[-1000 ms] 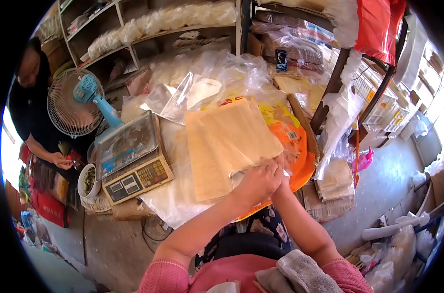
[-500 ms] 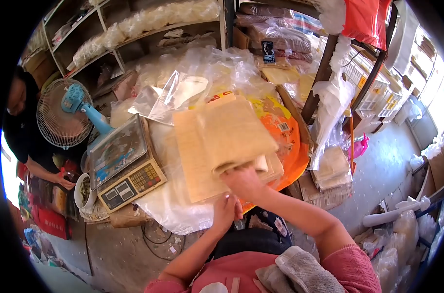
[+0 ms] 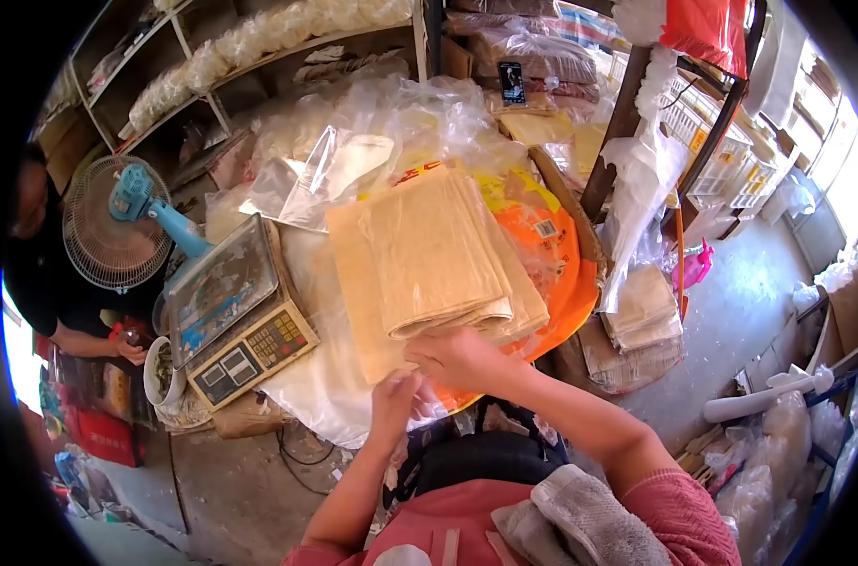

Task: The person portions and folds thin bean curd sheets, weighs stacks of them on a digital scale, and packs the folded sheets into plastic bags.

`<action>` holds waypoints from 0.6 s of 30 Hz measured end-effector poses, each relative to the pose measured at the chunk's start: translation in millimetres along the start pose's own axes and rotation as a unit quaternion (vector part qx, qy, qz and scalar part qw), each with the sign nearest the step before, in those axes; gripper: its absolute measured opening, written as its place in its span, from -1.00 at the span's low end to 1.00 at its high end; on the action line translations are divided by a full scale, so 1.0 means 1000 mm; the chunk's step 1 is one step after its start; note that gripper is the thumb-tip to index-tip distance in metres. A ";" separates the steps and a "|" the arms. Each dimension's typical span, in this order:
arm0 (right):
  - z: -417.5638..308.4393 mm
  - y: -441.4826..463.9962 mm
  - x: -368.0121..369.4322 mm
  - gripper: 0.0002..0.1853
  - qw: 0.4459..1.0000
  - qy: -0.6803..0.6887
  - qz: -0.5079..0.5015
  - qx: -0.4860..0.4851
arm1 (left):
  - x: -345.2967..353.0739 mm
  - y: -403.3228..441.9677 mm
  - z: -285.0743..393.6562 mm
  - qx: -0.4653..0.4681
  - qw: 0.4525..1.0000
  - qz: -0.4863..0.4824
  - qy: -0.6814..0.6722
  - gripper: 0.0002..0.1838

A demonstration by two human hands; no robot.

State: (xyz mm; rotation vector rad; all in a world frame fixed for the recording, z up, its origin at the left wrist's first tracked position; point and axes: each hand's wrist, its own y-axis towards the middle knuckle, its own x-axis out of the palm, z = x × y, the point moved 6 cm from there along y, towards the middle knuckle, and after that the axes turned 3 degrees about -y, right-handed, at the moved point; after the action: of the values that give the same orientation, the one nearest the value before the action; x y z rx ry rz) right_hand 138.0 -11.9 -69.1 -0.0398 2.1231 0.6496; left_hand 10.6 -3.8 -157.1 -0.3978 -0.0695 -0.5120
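A folded bundle of thin tan sheets (image 3: 443, 255) lies on wider, flat tan sheets (image 3: 354, 283), its layered fold facing me. My right hand (image 3: 459, 360) is just below that front fold, fingers bent together over the near edge of the flat sheets; what they grip, if anything, is hidden. Close beside it on the left, my left hand (image 3: 397, 401) has its thumb and fingers pinched at the lower edge of the sheets. I cannot make out what is between them. Under the sheets spreads an orange and yellow printed plastic bag (image 3: 552, 255).
On the left stand a digital scale (image 3: 255, 354), a blue fan (image 3: 127, 222) and a white bowl (image 3: 165, 373), with another person's hand (image 3: 130, 347) near the bowl. Clear plastic bags (image 3: 429, 113) heap up behind. A post (image 3: 627, 141) rises at the right; more sheets (image 3: 642, 302) lie beyond.
My right hand has drawn back from inside the front fold, which now lies flatter. My left hand has shifted slightly left and up to the sheets' edge. The view has shifted a little.
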 end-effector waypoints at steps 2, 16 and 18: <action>-0.023 -0.011 -0.039 -0.69 0.997 0.045 0.067 0.020 | -0.010 -0.001 0.010 0.027 0.998 0.042 0.043 -0.76; 0.066 -0.045 -0.010 -0.55 0.979 -0.181 0.059 0.069 | -0.025 -0.006 0.003 0.008 1.000 0.026 0.009 -0.76; 0.051 -0.037 -0.032 -0.64 0.987 -0.096 0.107 0.076 | -0.029 -0.003 0.004 -0.005 1.000 0.006 -0.024 -0.70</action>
State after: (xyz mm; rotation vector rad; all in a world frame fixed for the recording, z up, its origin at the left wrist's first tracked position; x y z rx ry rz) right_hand 205.5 -27.3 -84.2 0.3280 1.9976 0.5878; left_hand -16.1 8.5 -156.9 -0.4210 -0.1113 -0.4920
